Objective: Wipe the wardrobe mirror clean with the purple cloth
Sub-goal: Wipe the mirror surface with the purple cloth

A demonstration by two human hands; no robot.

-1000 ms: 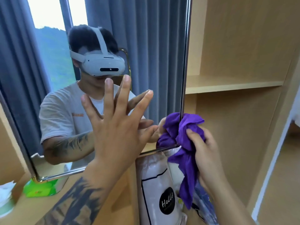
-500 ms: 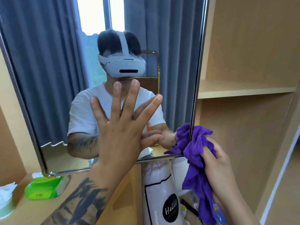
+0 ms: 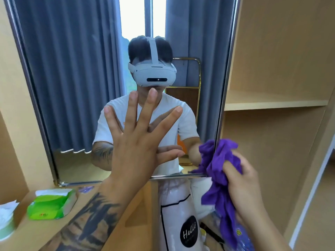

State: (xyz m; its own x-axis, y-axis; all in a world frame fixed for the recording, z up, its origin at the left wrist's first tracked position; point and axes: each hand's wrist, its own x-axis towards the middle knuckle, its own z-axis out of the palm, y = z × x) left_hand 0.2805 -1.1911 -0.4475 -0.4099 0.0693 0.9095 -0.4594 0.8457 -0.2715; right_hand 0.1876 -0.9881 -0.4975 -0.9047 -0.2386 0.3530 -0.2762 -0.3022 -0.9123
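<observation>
The wardrobe mirror (image 3: 76, 87), a metal-framed door panel, fills the left and middle of the view and reflects a person with a headset and grey curtains. My left hand (image 3: 139, 145) lies flat on the lower glass with its fingers spread. My right hand (image 3: 243, 180) grips the crumpled purple cloth (image 3: 219, 174) against the mirror's lower right corner, at its right edge. Part of the cloth hangs down below my fingers.
A green tissue pack (image 3: 52, 203) and a white-green tub (image 3: 6, 223) lie on the wooden counter (image 3: 45, 230) at lower left. A white bag with a black "Hello" label (image 3: 181, 220) stands below the mirror. Open wooden wardrobe shelves (image 3: 272, 102) are on the right.
The view has shifted so the mirror sits further right and more of it shows. Both hands keep their places on the glass; the cloth stays at the lower right corner.
</observation>
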